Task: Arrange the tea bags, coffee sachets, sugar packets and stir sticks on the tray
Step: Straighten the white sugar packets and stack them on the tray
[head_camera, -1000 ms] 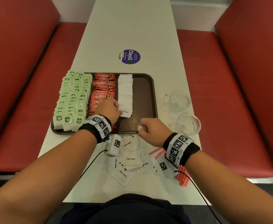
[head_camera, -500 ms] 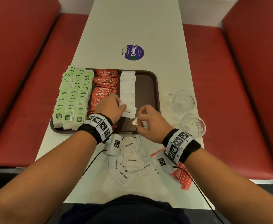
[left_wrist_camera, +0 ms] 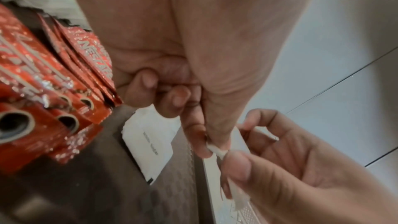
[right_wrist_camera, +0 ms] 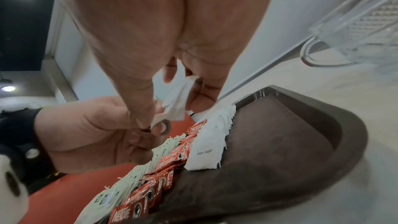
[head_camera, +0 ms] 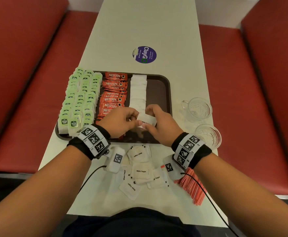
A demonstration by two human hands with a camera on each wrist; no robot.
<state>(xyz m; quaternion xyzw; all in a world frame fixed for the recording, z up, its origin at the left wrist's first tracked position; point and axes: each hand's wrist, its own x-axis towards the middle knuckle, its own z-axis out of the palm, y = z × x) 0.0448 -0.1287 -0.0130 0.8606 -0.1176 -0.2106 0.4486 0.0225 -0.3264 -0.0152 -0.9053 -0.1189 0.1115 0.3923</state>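
Observation:
A brown tray (head_camera: 163, 93) holds green tea bags (head_camera: 80, 100) on its left, red coffee sachets (head_camera: 113, 93) in the middle and a column of white sugar packets (head_camera: 138, 93). Both hands hold one white sugar packet (head_camera: 147, 120) just above the near end of that column. My left hand (head_camera: 122, 122) pinches its left corner (left_wrist_camera: 217, 151) between thumb and forefinger. My right hand (head_camera: 162, 125) pinches its other side (right_wrist_camera: 176, 106). The last packet in the column (right_wrist_camera: 204, 156) lies just below. Loose sugar packets (head_camera: 140, 170) and red stir sticks (head_camera: 192, 189) lie on the table near me.
Two glass cups (head_camera: 197, 108) (head_camera: 208, 135) stand right of the tray. A round purple sticker (head_camera: 144, 54) is on the white table beyond it. The tray's right strip is bare brown. Red benches run along both sides.
My right hand carried a sugar packet from the tray's near edge up over the tray. My left hand left the sugar column and took hold of the packet's corner.

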